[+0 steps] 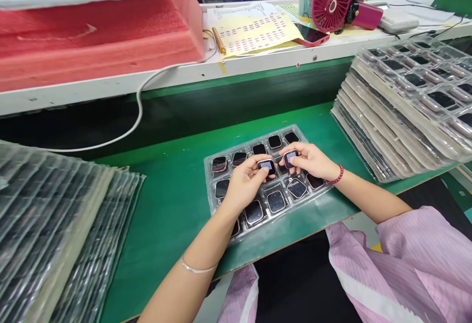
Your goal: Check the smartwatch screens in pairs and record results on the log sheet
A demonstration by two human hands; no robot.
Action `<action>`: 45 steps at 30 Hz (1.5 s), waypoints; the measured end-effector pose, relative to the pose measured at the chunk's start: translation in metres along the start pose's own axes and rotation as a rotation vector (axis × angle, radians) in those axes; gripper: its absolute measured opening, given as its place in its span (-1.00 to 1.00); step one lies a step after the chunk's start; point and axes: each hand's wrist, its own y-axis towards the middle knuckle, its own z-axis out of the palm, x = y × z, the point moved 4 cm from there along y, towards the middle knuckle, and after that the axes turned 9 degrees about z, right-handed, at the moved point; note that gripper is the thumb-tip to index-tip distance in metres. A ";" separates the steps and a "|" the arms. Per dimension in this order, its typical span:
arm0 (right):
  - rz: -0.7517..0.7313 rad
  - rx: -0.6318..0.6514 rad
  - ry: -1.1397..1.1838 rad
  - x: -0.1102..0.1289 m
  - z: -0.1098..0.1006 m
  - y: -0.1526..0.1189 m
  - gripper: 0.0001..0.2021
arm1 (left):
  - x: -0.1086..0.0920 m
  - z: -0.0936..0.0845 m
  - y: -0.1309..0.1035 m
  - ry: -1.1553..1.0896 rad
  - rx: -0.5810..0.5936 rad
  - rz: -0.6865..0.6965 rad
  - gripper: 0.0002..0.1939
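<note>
My left hand (248, 179) is closed on a smartwatch case (266, 166) whose lit screen shows a square code pattern. A second smartwatch case (290, 158), lit with a similar pattern, is pinched in my right hand (308, 160). Both are held side by side, a little apart, above a clear plastic tray (207, 170). In the tray's pockets lie several more dark-screened watch cases, among them one (276, 201) near the front and a tilted one (297, 188) beside it. My hands and forearms hide some of the pockets.
Stacked clear trays (55, 234) stand at the left. A taller stack (391, 131) at the right has a tray of watch cases on top. The shelf (258, 65) behind carries pink foam (110, 38), a phone (311, 35), papers and a fan (331, 3). A white cable (140, 102) hangs down.
</note>
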 end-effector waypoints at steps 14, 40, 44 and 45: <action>0.003 -0.021 -0.069 -0.002 0.002 -0.002 -0.74 | -0.004 0.001 -0.001 -0.001 -0.034 0.008 -0.68; -0.073 -0.030 -0.128 -0.002 0.005 -0.002 -0.74 | -0.004 0.004 -0.004 0.028 -0.015 0.047 -0.67; -0.118 -0.099 -0.186 -0.003 0.001 -0.001 -0.75 | 0.000 0.004 -0.003 0.009 -0.012 0.062 -0.66; -0.143 -0.109 -0.219 -0.002 0.001 -0.002 -0.72 | 0.000 0.004 -0.003 0.008 -0.014 0.067 -0.62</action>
